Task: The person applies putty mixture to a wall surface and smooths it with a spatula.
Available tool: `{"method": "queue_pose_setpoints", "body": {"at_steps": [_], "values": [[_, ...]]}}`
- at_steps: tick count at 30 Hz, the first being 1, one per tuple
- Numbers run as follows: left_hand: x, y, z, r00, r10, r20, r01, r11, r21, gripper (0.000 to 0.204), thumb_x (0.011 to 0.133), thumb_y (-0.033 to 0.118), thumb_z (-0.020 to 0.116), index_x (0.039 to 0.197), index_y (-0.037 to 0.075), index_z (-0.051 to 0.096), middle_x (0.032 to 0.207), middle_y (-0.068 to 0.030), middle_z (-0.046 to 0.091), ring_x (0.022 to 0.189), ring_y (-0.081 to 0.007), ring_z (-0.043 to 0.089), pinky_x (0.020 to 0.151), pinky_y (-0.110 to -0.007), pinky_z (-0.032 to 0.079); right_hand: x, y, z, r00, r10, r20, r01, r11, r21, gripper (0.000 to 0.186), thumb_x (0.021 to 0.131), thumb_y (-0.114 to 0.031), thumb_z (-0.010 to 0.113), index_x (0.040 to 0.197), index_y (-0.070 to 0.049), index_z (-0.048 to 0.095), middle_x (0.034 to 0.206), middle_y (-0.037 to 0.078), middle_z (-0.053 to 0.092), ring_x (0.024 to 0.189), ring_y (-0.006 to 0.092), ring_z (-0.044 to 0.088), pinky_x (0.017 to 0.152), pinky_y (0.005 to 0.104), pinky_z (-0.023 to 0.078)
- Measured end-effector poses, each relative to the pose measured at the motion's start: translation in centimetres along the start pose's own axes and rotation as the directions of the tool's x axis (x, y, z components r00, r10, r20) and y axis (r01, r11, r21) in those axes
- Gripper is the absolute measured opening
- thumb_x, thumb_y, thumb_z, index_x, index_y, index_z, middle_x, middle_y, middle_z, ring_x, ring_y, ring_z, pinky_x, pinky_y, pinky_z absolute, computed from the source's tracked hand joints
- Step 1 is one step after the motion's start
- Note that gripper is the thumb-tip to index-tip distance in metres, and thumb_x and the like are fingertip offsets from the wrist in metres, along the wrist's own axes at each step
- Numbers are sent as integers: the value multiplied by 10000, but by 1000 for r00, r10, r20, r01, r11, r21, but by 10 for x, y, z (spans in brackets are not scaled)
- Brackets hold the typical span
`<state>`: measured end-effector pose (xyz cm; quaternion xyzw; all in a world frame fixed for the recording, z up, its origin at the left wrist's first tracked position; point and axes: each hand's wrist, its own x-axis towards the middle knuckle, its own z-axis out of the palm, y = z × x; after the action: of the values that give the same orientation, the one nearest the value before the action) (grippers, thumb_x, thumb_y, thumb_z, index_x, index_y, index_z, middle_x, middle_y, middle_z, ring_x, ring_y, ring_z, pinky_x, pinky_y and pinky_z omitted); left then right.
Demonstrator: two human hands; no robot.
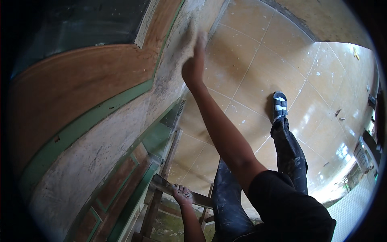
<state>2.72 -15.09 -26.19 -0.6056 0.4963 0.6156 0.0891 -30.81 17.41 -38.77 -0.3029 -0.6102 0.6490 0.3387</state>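
Looks down on a wide floor (238, 40) of tan tiles, specked with white and bright with glare toward the right. Has along the left a rough, patchy grey-white wall (100, 149), bordered by green trim (100, 107) and a broad brown wooden frame (88, 76) around a dark pane (88, 24). Shows lower left, below the wall, a brown panelled door (111, 183) with green edging, and lower right a pale, mesh-textured sheet (354, 205). Wears dark, dust-smeared trousers (290, 153) and a short black sleeve (278, 197). Stretches the bare right arm (225, 133) forward and leftward across the floor. Has close to the left trouser leg, left of centre near the lower edge, a dark wooden bar (202, 199), joined to ladder-like uprights (151, 213). Holds the right hand (193, 66) at the far edge of the wall, blurred; cannot tell whether touching the plaster, nor whether with fingers spread or pressed together. Wraps the left hand (183, 195), powdered with pale dust, over the wooden bar, with fingers bent close together around the wood. Includes farther off a dark strapped sandal (280, 105) over a whitish sock, and, near the right rim, a small yellow piece (356, 54) on the tiles.
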Motion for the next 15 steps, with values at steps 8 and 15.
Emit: {"method": "queue_pose_setpoints", "body": {"at_steps": [8, 15], "values": [[-25, -12, -7, 999, -35, -31, 33, 998, -58, 155, 870, 260, 482, 758, 197, 395, 592, 39, 329, 426, -86, 267, 395, -254, 262, -209, -109, 14, 843, 280, 460, -354, 931, 82, 621, 805, 110, 326, 1398, 24, 162, 1475, 209, 96, 1369, 369, 25, 1107, 427, 42], [-119, -36, 52, 999, -1, 43, -12, 950, 311, 161, 849, 248, 507, 775, 176, 383, 605, 24, 362, 442, -108, 343, 388, -238, 306, -199, -137, -169, 346, 804, 483, -938, 285, 198, 250, 718, 17, 458, 949, -12, 548, 836, 77, 559, 673, 112, 507, 569, 236, 409]]}}
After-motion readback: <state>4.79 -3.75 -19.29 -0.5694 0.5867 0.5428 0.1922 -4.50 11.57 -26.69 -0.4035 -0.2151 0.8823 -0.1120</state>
